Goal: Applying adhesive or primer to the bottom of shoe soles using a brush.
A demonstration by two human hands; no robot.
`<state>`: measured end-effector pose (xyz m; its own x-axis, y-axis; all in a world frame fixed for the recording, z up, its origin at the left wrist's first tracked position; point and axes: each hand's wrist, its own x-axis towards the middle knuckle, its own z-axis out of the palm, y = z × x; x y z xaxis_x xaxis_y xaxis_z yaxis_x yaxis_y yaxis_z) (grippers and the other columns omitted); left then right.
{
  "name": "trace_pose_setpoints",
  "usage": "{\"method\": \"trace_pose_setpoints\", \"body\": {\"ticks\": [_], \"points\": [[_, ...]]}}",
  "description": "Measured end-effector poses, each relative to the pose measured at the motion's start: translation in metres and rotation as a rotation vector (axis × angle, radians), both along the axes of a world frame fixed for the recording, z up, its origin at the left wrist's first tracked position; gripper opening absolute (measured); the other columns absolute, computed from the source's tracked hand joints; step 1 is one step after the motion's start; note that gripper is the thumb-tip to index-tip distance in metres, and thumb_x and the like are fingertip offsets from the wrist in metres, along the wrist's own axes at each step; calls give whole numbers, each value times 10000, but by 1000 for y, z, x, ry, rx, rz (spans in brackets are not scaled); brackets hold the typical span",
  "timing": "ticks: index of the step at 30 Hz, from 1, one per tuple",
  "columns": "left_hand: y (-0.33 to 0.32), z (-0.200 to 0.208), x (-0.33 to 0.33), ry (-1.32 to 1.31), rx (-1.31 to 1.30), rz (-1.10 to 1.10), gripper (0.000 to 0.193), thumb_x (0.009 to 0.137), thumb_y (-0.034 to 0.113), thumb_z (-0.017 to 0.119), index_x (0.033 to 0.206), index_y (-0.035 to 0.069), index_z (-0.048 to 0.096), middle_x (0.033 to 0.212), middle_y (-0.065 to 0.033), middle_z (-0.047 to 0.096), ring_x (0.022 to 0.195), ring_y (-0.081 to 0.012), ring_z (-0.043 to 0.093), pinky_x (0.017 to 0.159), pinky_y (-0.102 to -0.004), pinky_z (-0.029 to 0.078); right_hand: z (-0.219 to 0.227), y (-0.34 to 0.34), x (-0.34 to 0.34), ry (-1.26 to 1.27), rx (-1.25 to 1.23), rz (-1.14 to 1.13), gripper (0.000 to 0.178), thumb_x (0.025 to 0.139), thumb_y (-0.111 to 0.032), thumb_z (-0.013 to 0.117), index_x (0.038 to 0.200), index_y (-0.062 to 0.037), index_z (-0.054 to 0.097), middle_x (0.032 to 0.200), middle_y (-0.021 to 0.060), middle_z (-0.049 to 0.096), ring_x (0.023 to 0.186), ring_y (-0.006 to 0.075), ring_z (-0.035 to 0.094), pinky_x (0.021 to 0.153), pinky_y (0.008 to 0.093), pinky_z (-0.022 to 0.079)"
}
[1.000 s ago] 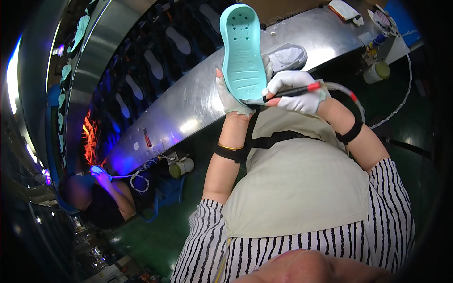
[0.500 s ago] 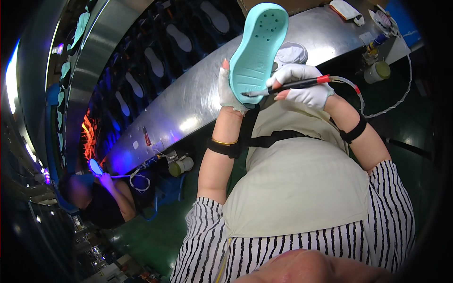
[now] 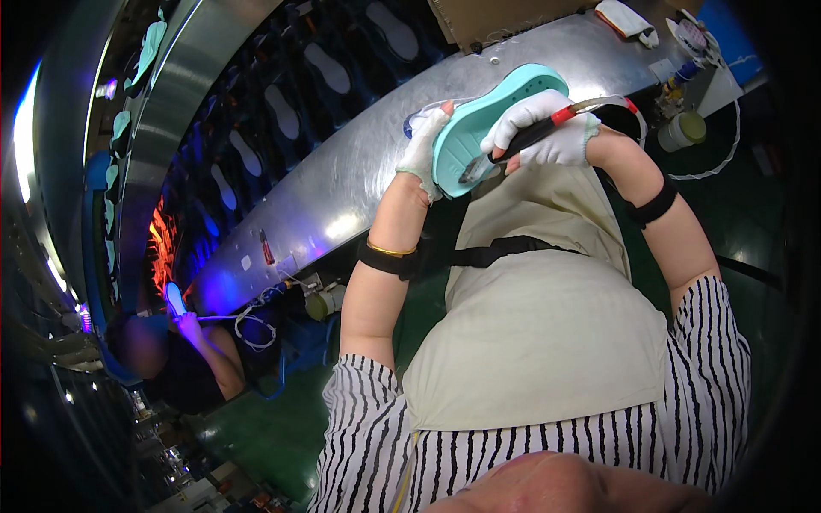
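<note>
**Mint sole held up between two gloved hands**

The left hand, in a white fingerless glove, grips the lower end of a mint-green foam shoe sole, fingers curled behind it. The right hand, also white-gloved, is closed around a red-and-black handled brush whose tip touches the sole's face. The sole tilts up to the right, above a curved steel workbench. The brush bristles are hard to make out. Farther left, another person's hand is dim and blurred.

dim scene, glare on steel counter, violet glow at left, dark fisheye-bent edges
</note>
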<state>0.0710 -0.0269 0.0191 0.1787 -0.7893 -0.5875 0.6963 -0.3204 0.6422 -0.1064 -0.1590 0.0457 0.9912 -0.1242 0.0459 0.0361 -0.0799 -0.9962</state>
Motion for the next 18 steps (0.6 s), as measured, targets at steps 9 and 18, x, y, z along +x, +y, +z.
{"method": "trace_pose_setpoints", "body": {"ticks": [9, 18], "points": [[11, -2, 3, 173, -125, 78, 589, 921, 513, 429, 1291, 58, 475, 1147, -186, 601, 998, -351, 614, 862, -502, 510, 9, -17, -10, -51, -67, -86, 229, 708, 61, 737, 907, -35, 676, 932, 52, 679, 874, 125, 638, 777, 268, 534], [9, -19, -20, 277, -547, 266, 700, 926, 599, 262, 1320, 52, 446, 1211, -184, 565, 1076, -345, 573, 928, -472, 473, 2, 42, 2, 59, 191, -268, 97, 810, -124, 712, 863, -57, 665, 840, 10, 649, 782, 82, 593, 738, 246, 482]]}}
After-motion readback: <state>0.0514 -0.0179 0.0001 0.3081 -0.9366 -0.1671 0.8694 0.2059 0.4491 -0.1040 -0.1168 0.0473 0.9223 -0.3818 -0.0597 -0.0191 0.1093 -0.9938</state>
